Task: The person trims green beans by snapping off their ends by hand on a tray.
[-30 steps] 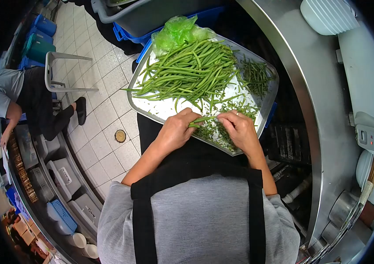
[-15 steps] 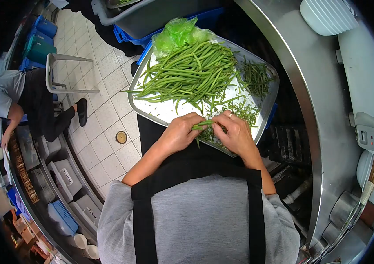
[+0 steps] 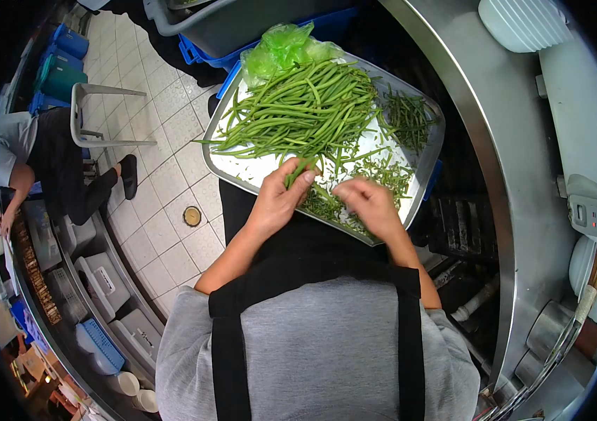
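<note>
My left hand point(image 3: 281, 200) is closed around a few green beans point(image 3: 291, 177), their ends poking out between thumb and fingers. Just to its right, my right hand point(image 3: 374, 208) is over the near edge of the tray, its fingers curled and smeared by motion, so I cannot make out whether anything is in them. A metal tray point(image 3: 232, 168) lies before me. On it is a big heap of whole green beans point(image 3: 305, 105), with short cut bean bits point(image 3: 383, 175) scattered near my hands. A darker pile of thin beans point(image 3: 411, 121) lies at the right side.
A light green plastic bag point(image 3: 284, 50) lies at the tray's far edge. Beyond stands a grey tub point(image 3: 228, 31). A steel counter point(image 3: 474, 105) runs along the right, with stacked white bowls point(image 3: 523, 24). At left, a person point(image 3: 46, 147) bends by a grey chair point(image 3: 77, 116).
My hands have come apart: the left one moved slightly left and up towards the heap with the green beans, and the right one shifted a little to the right.
</note>
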`<state>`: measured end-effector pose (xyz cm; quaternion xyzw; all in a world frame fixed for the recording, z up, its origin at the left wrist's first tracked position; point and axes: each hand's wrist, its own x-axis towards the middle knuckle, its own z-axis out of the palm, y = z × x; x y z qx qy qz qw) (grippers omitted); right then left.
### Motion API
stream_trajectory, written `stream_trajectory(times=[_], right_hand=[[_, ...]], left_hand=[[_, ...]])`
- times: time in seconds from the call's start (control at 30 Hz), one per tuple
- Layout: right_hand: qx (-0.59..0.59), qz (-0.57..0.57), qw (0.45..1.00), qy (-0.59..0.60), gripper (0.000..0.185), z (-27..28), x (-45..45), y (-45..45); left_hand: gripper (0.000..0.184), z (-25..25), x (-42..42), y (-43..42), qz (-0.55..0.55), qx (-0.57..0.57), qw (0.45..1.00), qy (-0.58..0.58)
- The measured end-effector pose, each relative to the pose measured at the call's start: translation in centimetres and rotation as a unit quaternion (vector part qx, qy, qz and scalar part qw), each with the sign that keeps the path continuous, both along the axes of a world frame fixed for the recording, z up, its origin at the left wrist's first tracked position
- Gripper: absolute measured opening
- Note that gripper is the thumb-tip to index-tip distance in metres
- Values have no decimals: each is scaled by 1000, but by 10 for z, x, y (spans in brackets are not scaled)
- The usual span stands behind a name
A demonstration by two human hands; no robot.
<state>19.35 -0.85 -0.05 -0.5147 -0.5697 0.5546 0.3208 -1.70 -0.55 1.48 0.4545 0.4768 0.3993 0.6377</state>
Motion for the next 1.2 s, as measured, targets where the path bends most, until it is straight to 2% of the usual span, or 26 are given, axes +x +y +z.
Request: stream_trajectory(times=[0.07,0.1,0.13,0.27,0.4,0.5,0.53,0.57,0.63,0.67,0.77,0.8,0.87,0.9,0.93,1.0,1.1,1.13,1.2], right_hand=[[23,70,995,-65,16,14,-2,-3],[35,105,989,-96,16,17,-3,-3],[6,79,994,-77,14,15,-3,-4],[31,58,993,-97,12,17,2,1],[11,37,996,-75,10,19,3,-1],[-38,-54,998,-5,9,1,7,2],[-35,-80,994,63,11,0,7,6],[-74,-101,986,106,13,-1,10,10],[-71,-212,956,191,13,-3,10,22],[-48,-205,967,142,12,-5,18,26],[79,-151,985,-40,15,-8,27,29],[145,-118,965,-185,19,0,27,32],[208,-58,940,-265,20,-4,25,40],[235,-29,923,-305,21,-7,22,43],[201,-32,922,-329,22,0,12,45],[228,-31,900,-371,19,-4,0,51],[251,4,883,-398,14,-4,-6,52],[252,19,878,-406,12,-2,-8,49],[288,51,876,-383,10,10,-10,35]], left_hand=[[21,-3,3,1,36,5,998,-57],[21,0,3,1,41,7,998,-49],[21,4,3,2,46,8,998,-40],[21,6,1,1,51,31,998,-20],[21,8,5,-4,31,57,995,-74],[21,11,9,-6,-11,73,992,-103],[20,12,10,-7,-29,78,992,-92],[21,13,9,-8,-18,84,991,-106],[21,15,5,-8,2,94,986,-136],[21,18,3,-7,13,99,986,-130],[12,13,-6,-4,68,13,979,-194],[11,15,-7,-3,79,-18,973,-216],[10,18,-8,0,97,-82,957,-259],[10,15,-4,0,101,-70,964,-234],[10,11,1,-2,106,-60,970,-209],[12,4,5,-6,99,-40,984,-140],[11,10,5,-9,55,-59,993,-83],[16,10,2,-8,38,-76,994,-75],[17,11,2,-8,16,-16,1000,-10]])
